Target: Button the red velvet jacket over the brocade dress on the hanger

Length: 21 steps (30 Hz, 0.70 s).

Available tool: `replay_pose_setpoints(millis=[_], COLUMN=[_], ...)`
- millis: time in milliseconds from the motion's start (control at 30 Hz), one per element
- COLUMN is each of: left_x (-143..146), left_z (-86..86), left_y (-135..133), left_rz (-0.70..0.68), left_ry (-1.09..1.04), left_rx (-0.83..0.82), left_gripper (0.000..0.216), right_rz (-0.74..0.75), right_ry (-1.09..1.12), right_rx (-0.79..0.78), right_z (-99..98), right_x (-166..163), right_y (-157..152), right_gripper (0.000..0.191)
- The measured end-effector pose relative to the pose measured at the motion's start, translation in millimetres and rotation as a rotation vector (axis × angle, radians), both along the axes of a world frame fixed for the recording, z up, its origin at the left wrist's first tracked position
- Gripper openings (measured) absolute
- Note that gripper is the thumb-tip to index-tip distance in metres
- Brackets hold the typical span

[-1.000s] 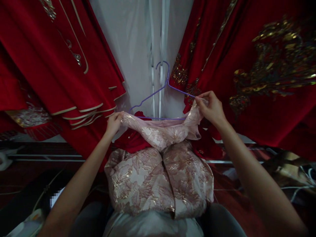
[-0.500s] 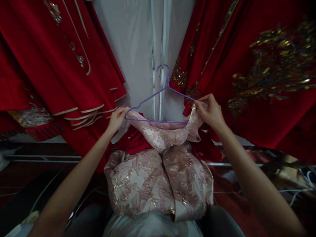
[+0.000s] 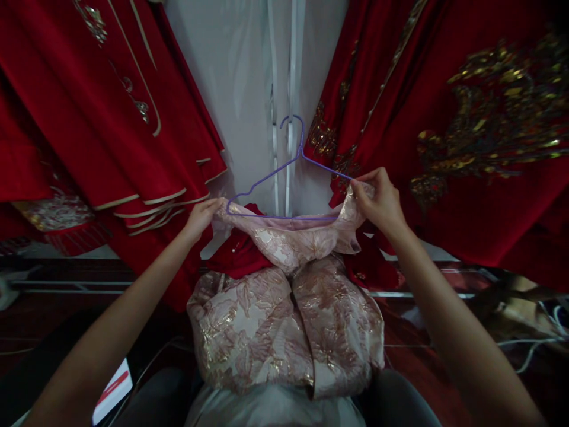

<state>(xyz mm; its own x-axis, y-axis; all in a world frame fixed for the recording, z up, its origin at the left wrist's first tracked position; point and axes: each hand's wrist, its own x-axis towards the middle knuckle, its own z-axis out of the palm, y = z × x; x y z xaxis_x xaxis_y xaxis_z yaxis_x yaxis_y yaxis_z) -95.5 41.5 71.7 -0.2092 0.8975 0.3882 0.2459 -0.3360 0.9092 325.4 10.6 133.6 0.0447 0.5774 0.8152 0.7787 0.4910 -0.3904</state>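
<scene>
A pink brocade garment [image 3: 284, 320] with gold flower patterns hangs down over my lap. Its upper edge is stretched between my hands along the bottom bar of a purple wire hanger [image 3: 284, 172]. My left hand [image 3: 201, 216] pinches the cloth at the hanger's left end. At the hanger's right shoulder, my right hand [image 3: 380, 201] grips the cloth against the wire. The hanger's hook points up in front of a white panel.
Red embroidered robes [image 3: 111, 124] hang at the left, and more red robes with gold embroidery [image 3: 466, 136] at the right. A white wall panel [image 3: 253, 89] shows between them. A red cloth [image 3: 237, 255] lies behind the pink garment. A white card with a red mark [image 3: 113, 388] sits low left.
The garment's left edge has been drawn over the hanger's left end. My left hand shifted slightly left and down. My right hand has stayed at the right shoulder.
</scene>
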Motion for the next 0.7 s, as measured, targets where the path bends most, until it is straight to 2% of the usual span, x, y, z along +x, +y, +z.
replay_pose_setpoints(millis=[100, 233, 533, 633, 700], left_x=[-24, -32, -32, -25, -10], left_z=[-16.4, -20.6, -11.0, 1.3, 15.7], left_y=[-4, -9, -13, -6, 0], left_rz=[0.023, 0.040, 0.059, 0.027, -0.001], left_ry=[0.006, 0.031, 0.157, 0.237, 0.310], left_rx=[-0.046, -0.057, -0.056, 0.006, 0.075], left_gripper=[0.050, 0.051, 0.054, 0.057, 0.057], right_rz=[0.016, 0.023, 0.018, 0.038, 0.043], right_ry=[-0.007, 0.003, -0.016, -0.011, -0.004], right_rx=[-0.019, -0.027, -0.009, -0.004, -0.005], right_z=[-0.3, -1.6, -0.9, -1.9, -3.0], right_x=[-1, -1, 1, 0, 0], right_y=[-1, 1, 3, 3, 4], right_gripper=[0.034, 0.033, 0.031, 0.030, 0.030])
